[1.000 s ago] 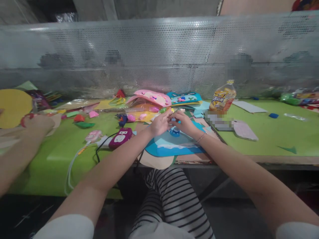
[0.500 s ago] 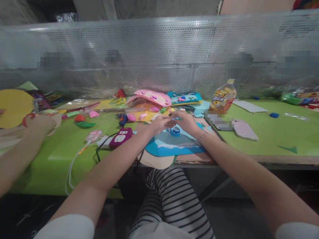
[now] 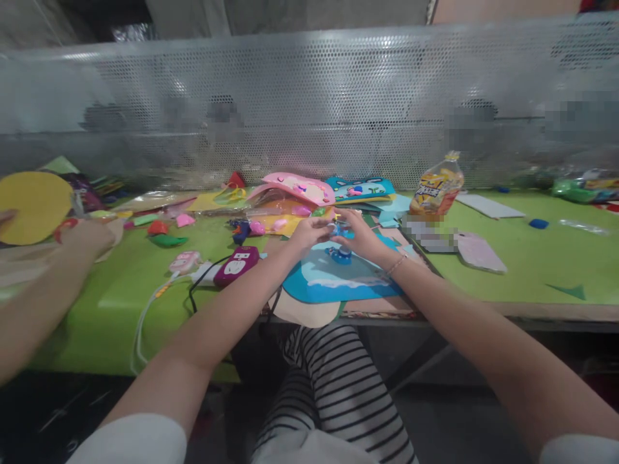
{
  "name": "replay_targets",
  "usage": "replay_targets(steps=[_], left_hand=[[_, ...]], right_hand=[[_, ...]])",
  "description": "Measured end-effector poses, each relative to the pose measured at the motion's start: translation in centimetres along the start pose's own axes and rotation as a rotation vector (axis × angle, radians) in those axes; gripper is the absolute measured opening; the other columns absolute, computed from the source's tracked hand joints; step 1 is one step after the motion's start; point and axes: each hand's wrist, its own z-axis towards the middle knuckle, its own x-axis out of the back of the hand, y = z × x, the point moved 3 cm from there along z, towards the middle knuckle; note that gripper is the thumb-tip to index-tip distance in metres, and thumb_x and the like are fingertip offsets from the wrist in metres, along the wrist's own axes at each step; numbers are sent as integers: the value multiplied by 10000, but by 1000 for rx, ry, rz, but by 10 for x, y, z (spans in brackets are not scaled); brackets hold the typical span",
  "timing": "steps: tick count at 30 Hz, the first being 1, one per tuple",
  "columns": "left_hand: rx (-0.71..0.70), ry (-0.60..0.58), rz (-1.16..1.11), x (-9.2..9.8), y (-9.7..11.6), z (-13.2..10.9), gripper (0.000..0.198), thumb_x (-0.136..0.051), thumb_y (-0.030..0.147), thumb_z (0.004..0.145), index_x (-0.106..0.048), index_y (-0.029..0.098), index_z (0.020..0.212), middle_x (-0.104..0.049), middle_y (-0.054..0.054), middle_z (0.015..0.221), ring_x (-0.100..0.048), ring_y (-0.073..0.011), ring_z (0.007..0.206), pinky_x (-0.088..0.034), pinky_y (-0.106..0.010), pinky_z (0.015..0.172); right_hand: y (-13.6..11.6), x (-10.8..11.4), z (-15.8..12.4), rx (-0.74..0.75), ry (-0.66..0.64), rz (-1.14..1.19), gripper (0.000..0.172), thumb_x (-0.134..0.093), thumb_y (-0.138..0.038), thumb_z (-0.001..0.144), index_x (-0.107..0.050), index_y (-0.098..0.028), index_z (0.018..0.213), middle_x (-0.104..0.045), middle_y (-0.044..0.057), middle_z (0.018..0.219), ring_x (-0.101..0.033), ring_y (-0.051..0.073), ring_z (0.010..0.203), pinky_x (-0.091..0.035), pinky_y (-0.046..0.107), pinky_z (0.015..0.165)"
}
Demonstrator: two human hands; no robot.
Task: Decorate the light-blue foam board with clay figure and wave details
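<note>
- Yellow disc [image 3: 36,207] at the far left, with a neighbour's fingers at its edge; the neighbour's other hand [image 3: 94,237] is beside it, a red loop [image 3: 65,227] at its fingers.
- Next along the green table [image 3: 116,303], a red lump [image 3: 157,228] touches a green one [image 3: 167,240], with a pink lump [image 3: 185,220] just behind.
- Nearer the front edge, a pink-and-white plug [image 3: 184,261] sits near a purple gadget [image 3: 236,265] with a white face on it.
- From where I stand, the person's left hand [image 3: 308,235] is raised over the card, fingers bent inward; whether they pinch anything, I can't tell.
- Below both hands lies the blue card [image 3: 333,294], a small blue figure [image 3: 341,256] resting on its upper part.
- A bright blue bit [image 3: 339,230] shows between the two hands' fingertips, just above the figure; I can't make out which hand has it, if either.
- The right hand [image 3: 360,238] curves in from the other side, its grip equally unclear.
- Further right: a snack bag [image 3: 436,188], then a pinkish phone case [image 3: 481,252].
</note>
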Motion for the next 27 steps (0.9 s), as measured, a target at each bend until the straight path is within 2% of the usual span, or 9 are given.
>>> replay_targets(steps=[2, 3, 5, 8, 12, 15, 21, 24, 27], left_hand=[[-12, -6, 17, -1, 0, -1, 295, -818, 167, 563, -657, 115, 805, -650, -2, 700, -614, -101, 655, -485, -285, 734], [-20, -12, 19, -2, -1, -1, 290, -817, 172, 561, -657, 116, 796, -648, 0, 697, -611, -99, 657, -482, -278, 731], [-41, -41, 13, -5, -1, -2, 275, -818, 192, 557, -656, 112, 764, -651, -3, 703, -611, -98, 674, -480, -277, 748], [-72, -104, -4, -8, -1, -3, 292, -829, 225, 537, -659, 109, 744, -658, -8, 723, -616, -105, 702, -483, -297, 792], [-55, -90, 12, -8, 1, -3, 334, -846, 247, 511, -652, 105, 742, -655, -7, 691, -629, -119, 646, -501, -315, 751], [-23, -51, 25, -6, 2, -4, 297, -833, 208, 545, -640, 100, 744, -653, -8, 676, -633, -120, 603, -508, -315, 727], [8, 31, -32, -2, 7, -3, 133, -731, 69, 659, -634, 102, 743, -651, -10, 668, -651, -117, 619, -507, -295, 759], [23, 27, -77, -2, 11, -4, 74, -684, 62, 700, -650, 100, 754, -663, -29, 691, -653, -116, 636, -508, -294, 779], [34, -33, -133, -6, 13, -7, 81, -656, 67, 714, -668, 104, 786, -685, -51, 740, -664, -132, 702, -507, -307, 818]], right_hand=[[3, 1, 1, -63, 61, 1, 293, -574, -381, 808, -561, -195, 1034, -581, 99, 1018, -564, 215, 920, -491, 337, 719], [3, 1, 1, -94, 76, -17, 221, -550, -397, 822, -566, -190, 898, -584, 71, 885, -556, 195, 825, -470, 313, 672], [3, 2, 2, -161, 61, -56, 262, -500, -423, 844, -502, -196, 713, -536, 20, 700, -505, 158, 682, -410, 278, 604], [-2, 3, 2, -241, -23, -66, 352, -410, -440, 874, -413, -204, 613, -467, -18, 586, -438, 126, 581, -324, 259, 548], [-9, 2, 2, -257, -79, -5, 376, -351, -426, 894, -378, -209, 589, -435, -33, 539, -422, 112, 544, -305, 254, 542], [-8, 2, 2, -274, -65, 52, 370, -368, -418, 893, -379, -213, 585, -438, -36, 519, -426, 110, 523, -328, 252, 540], [10, 16, 3, -336, 182, 163, 422, -417, -524, 870, -402, -221, 577, -454, -26, 494, -435, 116, 500, -369, 252, 509], [13, 19, 2, -308, 227, 197, 374, -447, -549, 852, -515, -208, 715, -525, -12, 581, -492, 130, 553, -412, 257, 530], [8, 14, 2, -208, 173, 131, 335, -492, -496, 842, -592, -183, 906, -605, 26, 738, -551, 150, 667, -449, 272, 601]])
